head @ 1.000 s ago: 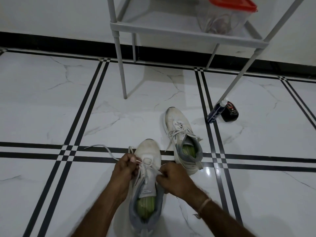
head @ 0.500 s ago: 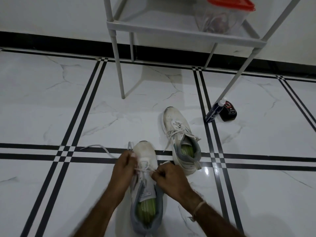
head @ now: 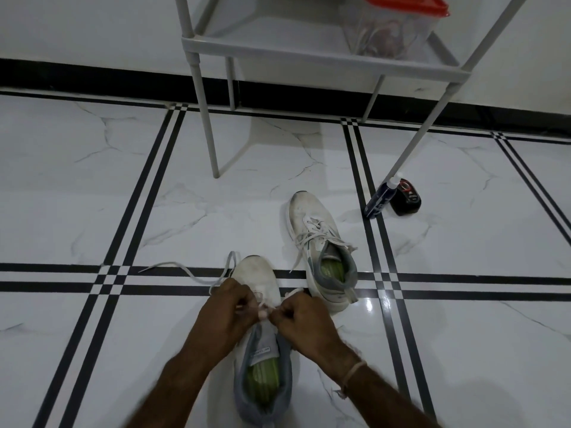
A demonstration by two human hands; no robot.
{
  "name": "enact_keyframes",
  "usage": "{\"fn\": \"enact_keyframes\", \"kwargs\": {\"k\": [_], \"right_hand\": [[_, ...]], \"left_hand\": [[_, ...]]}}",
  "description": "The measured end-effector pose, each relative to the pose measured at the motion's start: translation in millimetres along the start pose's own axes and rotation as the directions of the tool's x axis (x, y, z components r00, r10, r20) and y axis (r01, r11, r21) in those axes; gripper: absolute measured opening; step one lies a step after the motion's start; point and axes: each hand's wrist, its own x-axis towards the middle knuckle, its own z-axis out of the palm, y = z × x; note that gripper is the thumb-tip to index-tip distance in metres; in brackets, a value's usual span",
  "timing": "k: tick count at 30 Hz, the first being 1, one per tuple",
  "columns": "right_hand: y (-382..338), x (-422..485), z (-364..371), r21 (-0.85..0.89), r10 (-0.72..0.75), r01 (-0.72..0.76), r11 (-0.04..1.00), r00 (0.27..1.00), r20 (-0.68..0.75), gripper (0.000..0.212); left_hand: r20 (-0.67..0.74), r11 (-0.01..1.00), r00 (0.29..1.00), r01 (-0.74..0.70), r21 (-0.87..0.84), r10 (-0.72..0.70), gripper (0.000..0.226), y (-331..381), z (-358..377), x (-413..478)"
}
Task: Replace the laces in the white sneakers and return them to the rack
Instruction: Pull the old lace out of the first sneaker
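A white sneaker (head: 256, 274) with a grey collar and green insole lies on the floor right in front of me, toe pointing away. My left hand (head: 227, 310) and my right hand (head: 301, 319) meet over its eyelets, each pinching the white lace (head: 182, 270). One loose lace end trails left across the tiles. The second white sneaker (head: 318, 239) sits just beyond to the right, laced, with its ends hanging loose. The grey rack (head: 309, 58) stands behind both shoes.
A clear tub with a red lid (head: 398, 23) stands on the rack's shelf. A dark bottle with a white cap (head: 378, 199) and a black polish container (head: 406, 197) lie by the rack's front right leg. White marble tiles with black stripes surround the shoes.
Both hands have drawn closer together over the near sneaker's eyelets. The loose lace end on the left has shifted slightly.
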Motion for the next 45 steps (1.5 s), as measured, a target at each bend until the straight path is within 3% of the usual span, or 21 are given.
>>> {"fn": "enact_keyframes", "kwargs": {"k": [5, 7, 8, 10, 12, 13, 16, 19, 23, 26, 28, 31, 34, 36, 38, 39, 40, 41, 43, 44, 45], "right_hand": [[-2, 0, 3, 0.013, 0.042, -0.042, 0.999, 0.999, 0.016, 0.045], [-3, -1, 3, 0.013, 0.051, -0.051, 0.999, 0.998, 0.021, 0.039], [-2, 0, 1, 0.019, 0.056, -0.057, 0.998, 0.998, 0.025, 0.038], [0, 1, -1, 0.030, 0.071, -0.072, 0.997, 0.997, 0.024, 0.040], [3, 0, -3, 0.054, 0.094, -0.094, 0.994, 0.996, 0.000, 0.041], [3, -1, -3, 0.057, 0.097, -0.096, 0.994, 0.995, -0.012, 0.042], [1, -3, -5, 0.036, 0.081, -0.081, 0.996, 0.997, -0.005, 0.041], [-1, -2, -5, -0.035, 0.039, -0.040, 0.999, 0.999, -0.034, 0.037], [-1, -2, -1, -0.060, 0.016, -0.015, 0.998, 1.000, 0.007, 0.035], [-1, -3, 1, -0.061, 0.008, -0.007, 0.998, 1.000, 0.019, 0.038], [-1, -4, 1, -0.034, 0.028, -0.027, 0.999, 0.999, 0.022, 0.038], [1, -2, 1, -0.002, 0.032, -0.032, 0.999, 0.999, 0.027, 0.036], [3, -1, 1, -0.006, 0.033, -0.033, 0.999, 0.999, 0.026, 0.034], [3, -1, -1, -0.016, 0.024, -0.024, 1.000, 0.999, 0.032, 0.034], [1, -1, -2, -0.022, 0.011, -0.010, 1.000, 1.000, 0.026, 0.032], [0, -1, -2, -0.021, 0.009, -0.009, 1.000, 1.000, 0.023, 0.032], [0, -1, -2, -0.025, 0.007, -0.006, 1.000, 1.000, 0.022, 0.032], [-1, -1, -2, -0.032, 0.005, -0.004, 0.999, 1.000, 0.020, 0.032], [-2, -2, 0, -0.045, 0.012, -0.011, 0.999, 1.000, 0.028, 0.035], [-3, -3, 2, -0.053, 0.017, -0.015, 0.998, 0.999, 0.034, 0.037], [-4, -2, 2, -0.067, 0.023, -0.020, 0.998, 0.999, 0.042, 0.036]], "left_hand": [[0.111, 0.994, 0.994, 0.008, 0.108, -0.020, 0.023, 2, 2, 2], [0.040, 0.993, 0.999, -0.026, 0.117, 0.021, 0.012, 11, 4, 4], [-0.041, 0.999, 0.999, -0.014, 0.045, 0.016, 0.016, 11, 5, 5], [-0.204, 0.903, 0.951, 0.134, -0.407, -0.233, 0.027, 12, -1, 6], [-0.148, 0.572, 0.839, 0.218, -0.791, -0.524, 0.031, 7, -8, 7], [-0.135, 0.567, 0.835, 0.234, -0.790, -0.533, 0.030, 4, -8, 7], [-0.088, 0.945, 0.968, 0.204, -0.255, -0.233, 0.013, 0, -1, -4], [0.007, 0.998, 1.000, -0.025, 0.065, 0.025, 0.015, -5, 7, -2], [-0.002, 0.986, 0.995, -0.096, 0.135, 0.097, 0.016, -4, 5, 12], [-0.050, 0.996, 0.999, -0.002, -0.089, -0.002, 0.018, -3, 5, 9], [0.035, 0.983, 0.996, 0.085, -0.164, -0.081, 0.028, -3, 5, 4], [0.126, 0.994, 0.987, 0.103, -0.043, -0.097, 0.034, -8, 4, 1], [0.087, 0.996, 0.993, 0.085, -0.039, -0.081, 0.016, -7, 5, 2], [0.041, 0.852, 0.951, 0.294, -0.434, -0.307, 0.017, -4, 6, 2], [0.121, 0.343, 0.851, 0.330, -0.879, -0.511, 0.022, 1, 2, 1], [0.161, 0.114, 0.821, 0.263, -0.958, -0.548, 0.024, 4, 2, 1], [0.186, -0.008, 0.792, 0.223, -0.975, -0.582, 0.026, 7, 4, -1], [0.169, 0.038, 0.771, 0.242, -0.969, -0.614, 0.027, 9, 6, -3], [-0.030, 0.582, 0.835, 0.357, -0.731, -0.550, 0.020, 13, 9, -6], [-0.094, 0.833, 0.918, 0.303, -0.463, -0.386, 0.012, 14, 10, -7], [-0.091, 0.964, 0.975, 0.181, -0.195, -0.202, 0.006, 15, 11, -5]]}}
